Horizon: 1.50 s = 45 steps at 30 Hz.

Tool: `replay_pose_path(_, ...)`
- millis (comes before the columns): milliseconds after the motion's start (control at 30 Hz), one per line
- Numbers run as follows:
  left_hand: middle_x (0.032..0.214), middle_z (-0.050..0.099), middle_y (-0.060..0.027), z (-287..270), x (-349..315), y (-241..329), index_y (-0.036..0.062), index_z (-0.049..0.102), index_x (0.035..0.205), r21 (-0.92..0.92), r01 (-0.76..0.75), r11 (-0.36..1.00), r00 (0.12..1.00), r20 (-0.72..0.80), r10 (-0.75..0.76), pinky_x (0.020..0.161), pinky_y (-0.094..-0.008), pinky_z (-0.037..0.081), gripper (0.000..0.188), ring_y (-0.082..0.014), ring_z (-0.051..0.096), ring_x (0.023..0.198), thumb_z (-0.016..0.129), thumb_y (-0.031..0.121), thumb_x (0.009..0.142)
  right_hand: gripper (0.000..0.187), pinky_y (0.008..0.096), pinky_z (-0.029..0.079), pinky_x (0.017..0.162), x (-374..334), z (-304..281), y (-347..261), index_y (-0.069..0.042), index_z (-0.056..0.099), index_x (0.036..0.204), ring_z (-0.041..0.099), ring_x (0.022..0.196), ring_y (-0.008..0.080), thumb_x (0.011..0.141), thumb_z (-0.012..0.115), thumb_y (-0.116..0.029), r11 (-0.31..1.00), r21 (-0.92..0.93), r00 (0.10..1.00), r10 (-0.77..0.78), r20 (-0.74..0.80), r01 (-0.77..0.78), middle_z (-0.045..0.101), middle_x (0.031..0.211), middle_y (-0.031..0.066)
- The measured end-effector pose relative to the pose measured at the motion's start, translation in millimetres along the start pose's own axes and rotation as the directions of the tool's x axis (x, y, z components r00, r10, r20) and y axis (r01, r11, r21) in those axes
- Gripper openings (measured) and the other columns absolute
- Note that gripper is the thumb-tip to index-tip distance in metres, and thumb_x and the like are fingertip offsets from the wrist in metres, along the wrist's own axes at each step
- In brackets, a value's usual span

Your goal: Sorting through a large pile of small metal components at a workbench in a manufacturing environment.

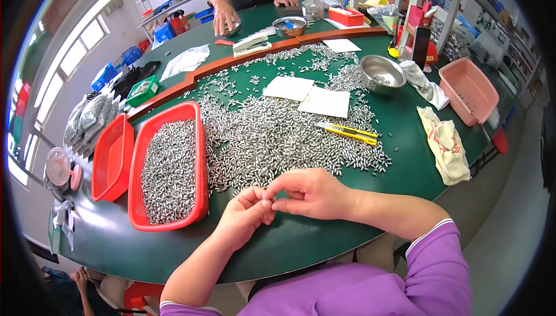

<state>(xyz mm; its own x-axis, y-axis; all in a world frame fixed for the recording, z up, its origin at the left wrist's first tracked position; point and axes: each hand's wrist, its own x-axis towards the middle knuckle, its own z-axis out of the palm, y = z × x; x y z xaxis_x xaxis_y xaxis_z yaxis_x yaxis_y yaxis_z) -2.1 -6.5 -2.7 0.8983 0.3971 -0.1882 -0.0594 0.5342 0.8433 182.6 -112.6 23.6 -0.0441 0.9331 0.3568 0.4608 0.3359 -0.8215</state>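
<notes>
My left hand (245,214) and my right hand (314,193) meet at the near edge of a broad pile of small silvery, bullet-shaped metal pieces (260,136). Both are closed, thumbs and fingertips pinched together and touching. Whatever sits between the fingertips is too small and hidden to make out. Left of my hands stands a red plastic basket (202,165) filled with the same pieces. On the pile lie a yellow utility knife (350,133) and two pale square cards, one card (288,88) overlapping the other card (325,103).
A steel bowl (370,82) and a pink basket (463,111) stand right, with a cream cloth (445,145) nearer. Another red basket (107,168) stands far left. A wooden strip (231,65) borders the pile; beyond it are a white stapler (252,45) and another person's hand (225,17).
</notes>
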Motion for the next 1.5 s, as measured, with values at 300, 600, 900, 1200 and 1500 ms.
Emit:
replay_pose_path(300, 0.086, 0.06, -0.0032, -2.0, 0.5, -0.3, 0.007, 0.056, 0.099, 0.026, 0.013, 1.0, 1.0, 0.019, -0.013, 0.067, -0.0238, 0.043, 0.009, -0.0111, 0.053, 0.074, 0.06, 0.013, 0.093, 0.015, 0.0282, 0.044, 0.055, 0.8, 1.6, 5.6, -0.013, 0.065, 0.098, 0.052, 0.058, 0.0126, 0.084, 0.067, -0.019, 1.0, -0.02, 1.0, -0.01, -0.007, 0.01, 0.058, 0.074, 0.0024)
replay_pose_path(600, 0.087, 0.061, -0.0026, -3.0, -0.7, -0.3, 0.0078, 0.055, 0.097, 0.007, 0.03, 1.0, 0.999, 0.03, -0.03, 0.067, -0.024, 0.044, 0.008, -0.0105, 0.054, 0.074, 0.06, 0.013, 0.093, 0.014, 0.028, 0.041, 0.052, 0.2, 0.4, 3.9, -0.014, 0.065, 0.097, 0.048, 0.054, 0.0107, 0.084, 0.068, -0.017, 0.999, 0.0, 0.999, 0.04, 0.026, -0.041, 0.053, 0.067, 0.0016)
replay_pose_path(900, 0.085, 0.059, -0.0021, -0.1, -0.5, 0.8, 0.0069, 0.055, 0.096, -0.007, 0.029, 1.0, 0.999, 0.031, -0.029, 0.066, -0.0234, 0.044, 0.009, -0.01, 0.054, 0.072, 0.062, 0.012, 0.092, 0.013, 0.0275, 0.041, 0.051, 0.8, 2.2, 2.8, -0.013, 0.065, 0.095, 0.047, 0.053, 0.0112, 0.083, 0.069, -0.015, 1.0, -0.001, 1.0, -0.001, -0.011, 0.001, 0.053, 0.067, 0.0005)
replay_pose_path(1200, 0.083, 0.059, -0.0018, 1.4, -0.3, 1.9, 0.006, 0.056, 0.097, -0.005, 0.036, 0.999, 0.999, 0.009, -0.036, 0.066, -0.0226, 0.044, 0.01, -0.009, 0.054, 0.072, 0.062, 0.013, 0.092, 0.014, 0.0261, 0.035, 0.049, 1.8, 3.6, 8.6, -0.011, 0.067, 0.092, 0.041, 0.051, 0.0085, 0.079, 0.073, -0.01, 0.997, -0.044, 0.997, -0.07, -0.04, 0.068, 0.047, 0.063, -0.002)
replay_pose_path(1500, 0.081, 0.058, -0.0007, 3.0, -1.2, 2.8, 0.007, 0.056, 0.094, 0.01, 0.049, 0.999, 0.999, 0.022, -0.05, 0.065, -0.0216, 0.043, 0.01, -0.0082, 0.053, 0.071, 0.062, 0.015, 0.093, 0.015, 0.0258, 0.036, 0.049, 2.4, 2.6, 8.3, -0.01, 0.068, 0.091, 0.041, 0.052, 0.0086, 0.077, 0.074, -0.008, 0.997, -0.03, 0.996, -0.078, -0.031, 0.077, 0.047, 0.063, -0.0021)
